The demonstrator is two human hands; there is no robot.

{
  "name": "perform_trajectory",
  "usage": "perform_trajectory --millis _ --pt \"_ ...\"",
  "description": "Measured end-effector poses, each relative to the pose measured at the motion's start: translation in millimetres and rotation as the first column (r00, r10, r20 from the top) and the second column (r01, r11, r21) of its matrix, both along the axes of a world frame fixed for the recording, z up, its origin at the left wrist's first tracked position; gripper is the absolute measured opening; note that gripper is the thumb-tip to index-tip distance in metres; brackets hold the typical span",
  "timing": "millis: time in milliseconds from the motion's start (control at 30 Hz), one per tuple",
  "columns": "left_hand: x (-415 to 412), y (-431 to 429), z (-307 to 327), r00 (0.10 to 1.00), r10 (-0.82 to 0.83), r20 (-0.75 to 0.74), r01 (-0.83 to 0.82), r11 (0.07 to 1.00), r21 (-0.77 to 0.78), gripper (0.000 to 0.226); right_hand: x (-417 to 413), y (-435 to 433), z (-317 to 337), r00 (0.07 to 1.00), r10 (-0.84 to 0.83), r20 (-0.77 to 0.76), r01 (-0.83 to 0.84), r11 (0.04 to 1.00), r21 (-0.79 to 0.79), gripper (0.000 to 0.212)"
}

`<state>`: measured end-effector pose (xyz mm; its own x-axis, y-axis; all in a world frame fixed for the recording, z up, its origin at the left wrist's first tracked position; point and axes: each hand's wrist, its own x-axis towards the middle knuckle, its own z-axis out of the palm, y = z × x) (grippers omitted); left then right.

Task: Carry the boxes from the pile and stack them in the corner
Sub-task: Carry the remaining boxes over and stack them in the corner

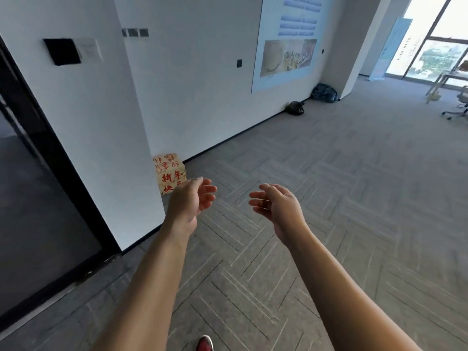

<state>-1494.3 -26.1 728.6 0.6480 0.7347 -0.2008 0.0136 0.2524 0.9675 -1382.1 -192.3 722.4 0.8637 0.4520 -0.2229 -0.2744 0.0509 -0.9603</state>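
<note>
Grey carpet in a herringbone pattern covers the floor [329, 198], and one cream box [169, 173] printed with red characters stands on it in the corner where the white pillar [101, 122] meets the long wall. The box sits upright against the pillar's side, its lower right part hidden behind the left hand [188, 201]. Both bare arms reach forward over the floor. The left hand's fingers [209, 190] are loosely spread and hold nothing. The right hand [277, 206] faces it, palm inward, its fingers [258, 202] likewise relaxed, open and empty. The two hands are apart with bare carpet showing between them.

A red shoe [204, 343] shows at the floor's near edge. A dark glass door [30, 198] stands left of the pillar. Further along the wall hang a pale poster [286, 41] and, below it on the floor, two dark bags [295, 108]. An office chair [458, 105] stands far right.
</note>
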Motion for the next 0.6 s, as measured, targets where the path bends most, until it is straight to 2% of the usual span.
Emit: perform_trajectory --millis 233,467,600 --pt "161.4 136.5 5.4 0.997 -0.059 -0.053 0.058 0.998 -0.012 0.028 159.1 128.2 3.3 1.0 -0.024 0.018 0.025 0.999 -0.047 0.02" --pt "317.3 211.3 3.1 0.991 -0.115 -0.072 0.115 0.993 0.002 0.029 313.2 200.3 -1.2 0.997 -0.081 0.0 0.081 0.996 -0.041 0.019" --pt "407.7 255.6 -7.7 0.991 -0.096 -0.091 0.096 0.995 -0.01 0.029 408.6 249.8 -18.3 0.999 -0.039 -0.001 0.039 0.999 -0.035 0.018"
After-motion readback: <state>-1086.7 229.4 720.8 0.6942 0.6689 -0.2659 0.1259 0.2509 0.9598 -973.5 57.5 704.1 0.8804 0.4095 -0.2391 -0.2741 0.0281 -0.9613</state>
